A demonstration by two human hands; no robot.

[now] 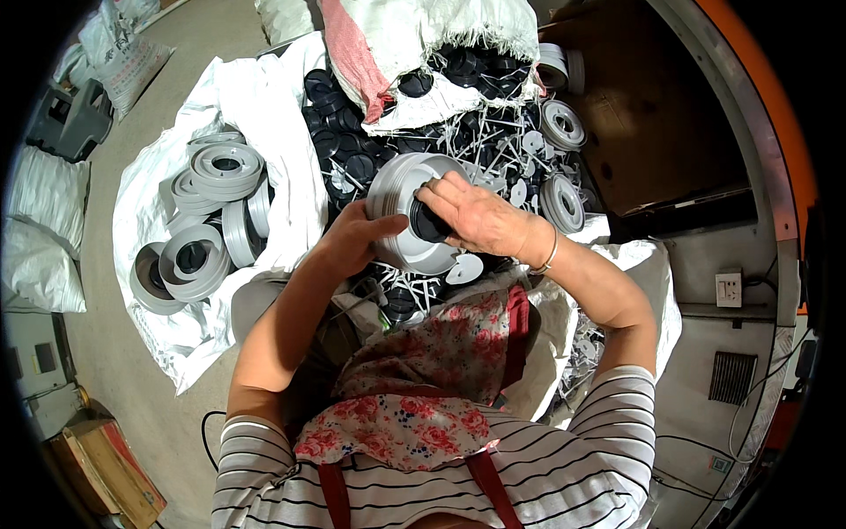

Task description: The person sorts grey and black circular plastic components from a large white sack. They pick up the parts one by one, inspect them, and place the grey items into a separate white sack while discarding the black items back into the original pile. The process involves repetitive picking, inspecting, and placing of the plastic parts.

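Note:
In front of me I hold a round grey plastic part [394,189], ribbed on its outer wall and tilted with its opening to the right. My left hand [357,238] grips its near left side, the thumb lying across the rim. At the centre sits a black round insert [430,220]. My right hand [480,216] reaches into the opening, its bent fingers on that insert; the fingertips are partly hidden. Below and behind the part lies a heap of black round caps [352,167] and white stemmed discs [465,268].
To the left, a white woven sack [291,159] holds several grey round parts [194,263], some with black centres. More grey rings [562,203] stand at the heap's right edge. A torn white sack [476,22] lies behind. A wall socket [728,289] and cables are at the right.

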